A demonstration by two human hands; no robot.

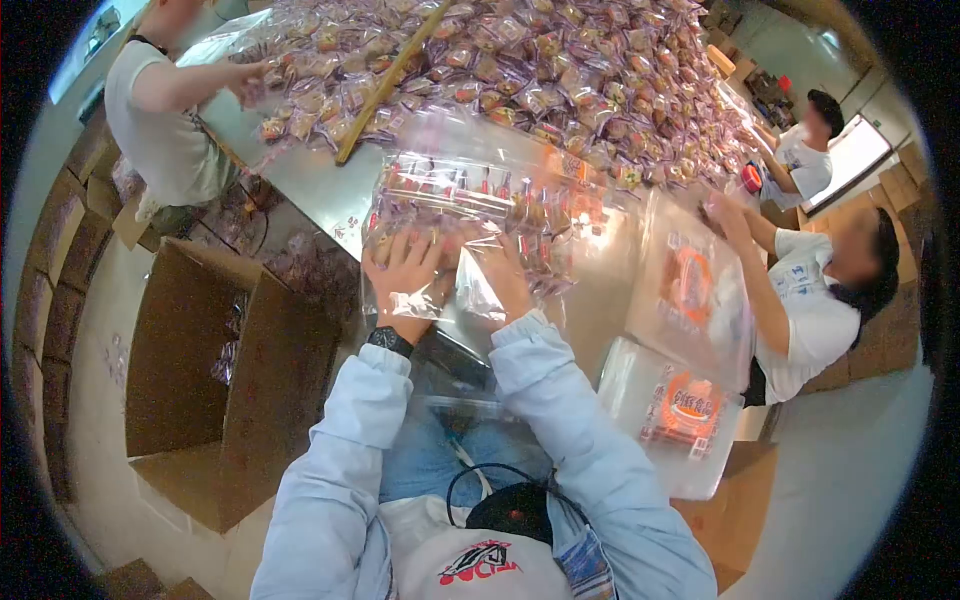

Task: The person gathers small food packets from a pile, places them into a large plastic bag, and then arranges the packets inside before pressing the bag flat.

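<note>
A large clear plastic bag (470, 185) lies at the table's near edge, with rows of small wrapped snack packets (535, 215) inside it. My left hand (408, 275) is at the bag's near end, fingers spread and laid on the nearest packets, film over them. Beside it my right hand (505, 280) lies at the same end, fingers stretched forward; glare on the plastic partly hides them. Both hands touch the packets, and neither is visibly wrapped around one. A black watch (390, 341) is on my left wrist.
A heap of wrapped packets (560, 70) covers the far table, with a wooden strip (390, 85) across it. Printed clear bags (690, 400) are stacked at right. An open cardboard box (190, 350) stands at left. Co-workers stand left (165, 120) and right (815, 290).
</note>
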